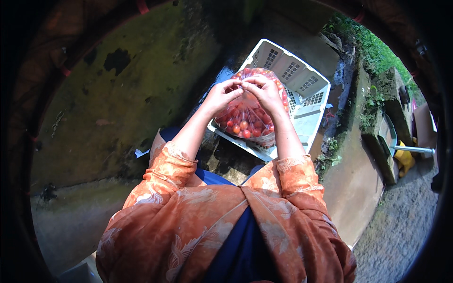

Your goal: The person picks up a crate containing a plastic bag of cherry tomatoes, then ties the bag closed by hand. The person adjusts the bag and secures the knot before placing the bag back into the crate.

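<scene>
- Fingers [231,84] of your left hand [220,97] are bent inward, thumb and fingertips pinched together on the gathered top of a clear plastic bag [255,109]
- Your right hand [266,93] mirrors it, its fingers curled over with the tips drawn in on the same gathered film; how tightly either hand grips, you cannot tell from this view
- Both sets of fingertips meet or nearly meet above the bag, and creases in the film run down from them
- Inside the bag you have many small, round, glossy fruits [244,125], red to orange-red, filling it out to a bulging shape
- The bag sits upright toward the left part of a white plastic crate [314,120] with square-holed sides, which is turned at a slant in front of you; bare crate floor shows to the right of the bag
- Your forearms reach forward from the pushed-up sleeves of an orange garment with pale leafy patterns [203,207], worn over dark blue cloth [243,245]
- Left of you spreads a dark, greenish, stained concrete surface [118,108], with a small white scrap [140,153] on it near your left sleeve
- Off to your right are green leafy plants [384,49], a pale rod [413,149] and a yellow object [404,162] too small to identify
</scene>
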### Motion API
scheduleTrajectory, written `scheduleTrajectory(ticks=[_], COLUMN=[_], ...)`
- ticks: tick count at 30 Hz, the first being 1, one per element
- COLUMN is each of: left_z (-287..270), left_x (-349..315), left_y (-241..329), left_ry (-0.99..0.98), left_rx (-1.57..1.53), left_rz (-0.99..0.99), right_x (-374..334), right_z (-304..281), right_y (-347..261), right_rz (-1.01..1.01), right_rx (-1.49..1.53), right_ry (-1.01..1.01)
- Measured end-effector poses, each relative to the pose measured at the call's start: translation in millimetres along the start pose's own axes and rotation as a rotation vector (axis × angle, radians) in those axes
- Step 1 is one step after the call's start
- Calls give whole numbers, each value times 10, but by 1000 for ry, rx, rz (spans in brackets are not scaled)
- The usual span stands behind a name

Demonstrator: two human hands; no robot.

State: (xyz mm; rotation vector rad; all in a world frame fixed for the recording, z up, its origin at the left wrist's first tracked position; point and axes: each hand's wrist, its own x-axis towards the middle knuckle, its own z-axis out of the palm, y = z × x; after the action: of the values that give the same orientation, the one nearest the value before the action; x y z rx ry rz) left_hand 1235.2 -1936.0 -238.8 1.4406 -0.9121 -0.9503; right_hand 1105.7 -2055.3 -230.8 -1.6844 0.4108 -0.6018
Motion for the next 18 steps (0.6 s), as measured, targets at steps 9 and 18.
scheduleTrajectory(ticks=[9, 18], left_z=[-47, 144], left_x=[78, 72], left_y=[-16, -27], left_ry=[82, 199], left_rx=[30, -315], left_rz=[-1, 9], right_x=[-172, -243], right_z=[44, -21], right_y=[-119, 50], right_rz=[-21, -68], right_rx=[-405, -325], right_ry=[35, 44])
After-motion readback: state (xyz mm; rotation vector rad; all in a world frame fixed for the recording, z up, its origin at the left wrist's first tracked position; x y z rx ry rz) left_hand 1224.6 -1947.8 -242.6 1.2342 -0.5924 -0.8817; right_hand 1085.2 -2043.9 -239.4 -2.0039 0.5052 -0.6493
